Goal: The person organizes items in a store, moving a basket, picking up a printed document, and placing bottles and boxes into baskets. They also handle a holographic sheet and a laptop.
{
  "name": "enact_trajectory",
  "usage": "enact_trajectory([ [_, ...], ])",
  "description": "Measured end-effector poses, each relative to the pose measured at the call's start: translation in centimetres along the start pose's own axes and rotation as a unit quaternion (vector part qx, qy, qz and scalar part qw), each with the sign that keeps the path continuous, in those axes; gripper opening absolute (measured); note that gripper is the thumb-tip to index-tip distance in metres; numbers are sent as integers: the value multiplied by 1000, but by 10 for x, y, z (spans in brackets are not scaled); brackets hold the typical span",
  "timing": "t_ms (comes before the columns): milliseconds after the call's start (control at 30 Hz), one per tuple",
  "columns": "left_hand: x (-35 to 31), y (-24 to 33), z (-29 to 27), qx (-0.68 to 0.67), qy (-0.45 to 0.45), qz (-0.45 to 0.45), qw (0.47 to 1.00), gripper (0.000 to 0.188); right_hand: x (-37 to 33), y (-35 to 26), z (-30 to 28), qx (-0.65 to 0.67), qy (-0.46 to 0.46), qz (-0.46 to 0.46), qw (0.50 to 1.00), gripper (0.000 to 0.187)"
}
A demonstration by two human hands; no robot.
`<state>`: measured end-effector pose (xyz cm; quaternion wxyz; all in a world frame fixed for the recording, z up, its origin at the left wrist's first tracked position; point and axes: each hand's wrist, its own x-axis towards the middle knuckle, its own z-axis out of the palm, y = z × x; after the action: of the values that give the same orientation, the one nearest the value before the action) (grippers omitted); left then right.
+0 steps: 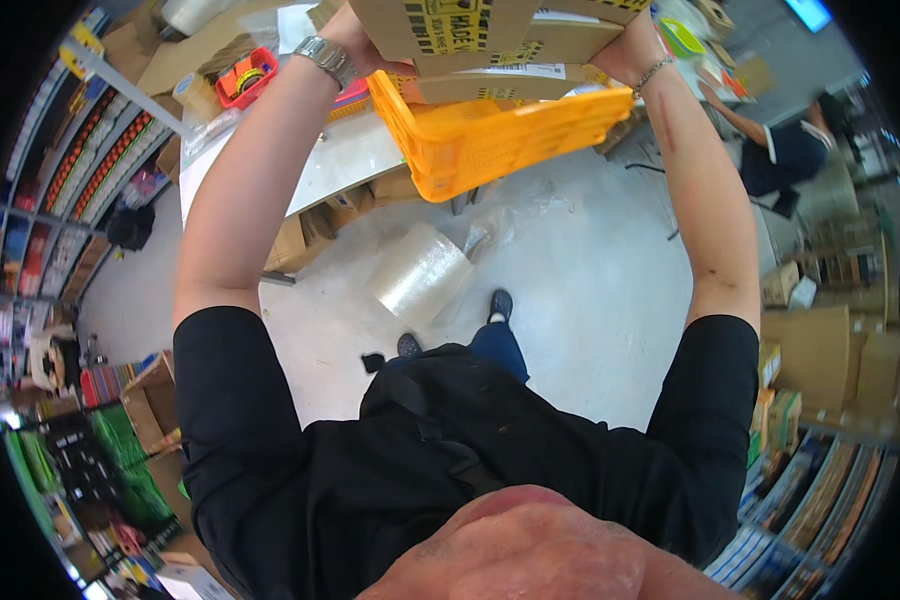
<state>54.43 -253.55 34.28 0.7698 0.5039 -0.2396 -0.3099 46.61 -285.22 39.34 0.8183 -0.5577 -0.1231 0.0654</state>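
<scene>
At the top of the head view, several brown cardboard boxes (pixel 568 42) with yellow-and-black tape are stacked between my hands. My left hand (pixel 354 38), with a metal watch at the wrist, grips the stack's left side, its fingers partly hidden. On the right side, my right hand (pixel 630 52), a thin bracelet at its wrist, holds the boxes from the edge. Directly below and nearer to me is an orange plastic crate (pixel 450 160) that tilts up to the right. The boxes overlap its far rim; whether they rest in it I cannot tell.
A white table (pixel 315 170) carries a red basket (pixel 247 80) and tape rolls. Beneath the crate, a roll of bubble wrap (pixel 420 272) lies on the floor. Another person (pixel 785 155) is at the right. Stocked shelves (pixel 80 170) line the left; cardboard boxes (pixel 810 350) stand at right.
</scene>
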Motion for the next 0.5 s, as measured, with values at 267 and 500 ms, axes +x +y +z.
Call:
enact_trajectory([
  [267, 45, -81, -35, -126, 77, -25, 989, 57, 80, 105, -113, 63, 28, 184, 981, 66],
  [500, 25, -132, -1, -127, 423, -48, 896, 48, 94, 151, -155, -35, -147, 368, 918, 82],
])
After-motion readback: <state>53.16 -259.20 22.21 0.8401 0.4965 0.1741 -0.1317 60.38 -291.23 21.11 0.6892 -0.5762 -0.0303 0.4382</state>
